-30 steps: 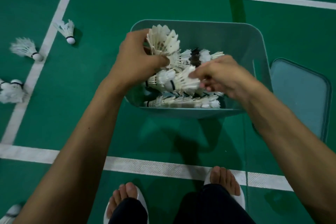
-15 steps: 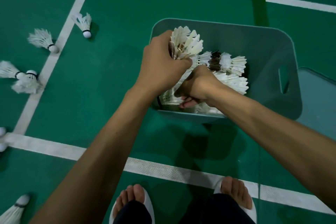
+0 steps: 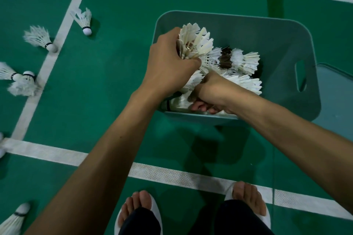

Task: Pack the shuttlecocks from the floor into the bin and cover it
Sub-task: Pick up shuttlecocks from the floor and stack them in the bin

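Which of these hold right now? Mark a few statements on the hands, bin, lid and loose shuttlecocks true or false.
1. The left hand grips a bunch of shuttlecocks over the bin. True.
2. The right hand is clear of the bin. False: it reaches down inside the bin.
3. Loose shuttlecocks lie on the floor left of the bin. True.
4. The lid covers the bin. False: the bin is open; the lid lies on the floor to its right.

A badminton court: green sports flooring (image 3: 114, 63) marked with white boundary lines (image 3: 47, 61), shuttlecocks (image 3: 41, 38) scattered around.
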Available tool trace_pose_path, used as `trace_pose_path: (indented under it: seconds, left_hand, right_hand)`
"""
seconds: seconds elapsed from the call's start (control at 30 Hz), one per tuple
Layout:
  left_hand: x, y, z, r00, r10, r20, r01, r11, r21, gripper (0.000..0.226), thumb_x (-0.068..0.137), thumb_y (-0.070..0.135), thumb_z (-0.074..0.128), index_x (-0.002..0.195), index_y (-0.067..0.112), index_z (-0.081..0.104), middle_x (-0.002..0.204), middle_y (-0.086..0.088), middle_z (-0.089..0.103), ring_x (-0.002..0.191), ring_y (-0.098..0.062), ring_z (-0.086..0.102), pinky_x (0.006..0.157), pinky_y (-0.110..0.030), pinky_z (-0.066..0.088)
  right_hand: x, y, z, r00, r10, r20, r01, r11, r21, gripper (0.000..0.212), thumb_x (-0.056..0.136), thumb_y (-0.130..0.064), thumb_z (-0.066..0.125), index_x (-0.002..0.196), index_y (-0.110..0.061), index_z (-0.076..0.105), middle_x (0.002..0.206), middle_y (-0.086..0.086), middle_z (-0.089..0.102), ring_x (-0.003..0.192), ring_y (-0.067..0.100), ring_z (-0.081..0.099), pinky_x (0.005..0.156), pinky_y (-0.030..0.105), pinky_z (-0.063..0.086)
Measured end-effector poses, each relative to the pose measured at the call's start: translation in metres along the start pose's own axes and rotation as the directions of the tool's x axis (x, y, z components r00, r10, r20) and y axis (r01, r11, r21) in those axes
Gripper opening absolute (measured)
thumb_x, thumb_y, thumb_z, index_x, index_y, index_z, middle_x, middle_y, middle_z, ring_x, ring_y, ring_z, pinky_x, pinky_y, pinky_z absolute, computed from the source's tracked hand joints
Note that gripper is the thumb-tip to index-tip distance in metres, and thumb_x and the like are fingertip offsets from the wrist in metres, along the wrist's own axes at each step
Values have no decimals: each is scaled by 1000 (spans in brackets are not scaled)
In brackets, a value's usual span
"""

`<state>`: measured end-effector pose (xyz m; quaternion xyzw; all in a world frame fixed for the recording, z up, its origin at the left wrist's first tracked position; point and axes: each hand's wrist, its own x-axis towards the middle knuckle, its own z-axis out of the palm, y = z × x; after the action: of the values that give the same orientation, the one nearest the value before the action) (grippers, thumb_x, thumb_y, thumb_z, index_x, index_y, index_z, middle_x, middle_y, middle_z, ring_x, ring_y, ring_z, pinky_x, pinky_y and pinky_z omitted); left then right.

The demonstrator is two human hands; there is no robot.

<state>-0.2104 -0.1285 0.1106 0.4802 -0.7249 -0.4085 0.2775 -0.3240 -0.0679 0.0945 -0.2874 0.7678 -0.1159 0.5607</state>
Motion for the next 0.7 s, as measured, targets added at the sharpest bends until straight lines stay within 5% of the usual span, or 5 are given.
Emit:
trace_pose_path:
  seconds: [0.07, 0.2, 0.47, 0.6, 0.7]
  left_hand:
    - [1, -1, 0, 1000, -11, 5, 11, 1000, -3, 27, 68, 19, 75, 92, 11, 66, 81, -1, 72, 81, -27, 69, 72, -49, 57]
    - [2, 1, 1, 1000, -19, 13, 19, 1000, 13, 28, 68, 22, 76, 94, 14, 67, 83, 0, 73, 82, -24, 71, 73, -47, 58]
    - [1, 0, 0, 999, -28, 21, 27, 999, 37, 29, 69, 23, 76, 95, 14, 67, 84, -1, 72, 83, -25, 70, 75, -47, 57]
    - [2, -1, 3, 998, -46, 37, 45, 998, 46, 31, 68, 25, 76, 96, 16, 68, 86, 1, 74, 84, -23, 71, 77, -47, 59]
    - [-1, -1, 4, 997, -58, 48, 54, 996, 67, 30, 67, 24, 76, 96, 17, 68, 85, 3, 74, 84, -22, 71, 77, -46, 58]
  right_hand:
    - [1, 0, 2, 1000, 10, 15, -10, 1000, -19, 17, 96, -7, 62, 109, 3, 58, 61, 12, 72, 44, 18, 58, 46, 19, 44]
    - [5, -3, 0, 995, 8, 96, -4, 999, -33, 13, 99, -9, 63, 88, -1, 59, 59, 9, 69, 58, 20, 61, 54, 24, 46]
    - [13, 1, -13, 976, 25, 215, -4, 995, -95, 14, 98, -22, 68, 89, -12, 64, 62, -4, 73, 79, 17, 65, 55, 18, 55]
    - [15, 4, -19, 978, -80, 195, 104, 987, -119, 16, 96, -18, 70, 107, -6, 71, 79, 3, 76, 80, 22, 71, 71, 27, 59]
    - [16, 5, -17, 976, -118, 183, 144, 980, -134, 11, 97, -14, 69, 106, -7, 69, 77, 4, 76, 65, 17, 70, 64, 25, 58]
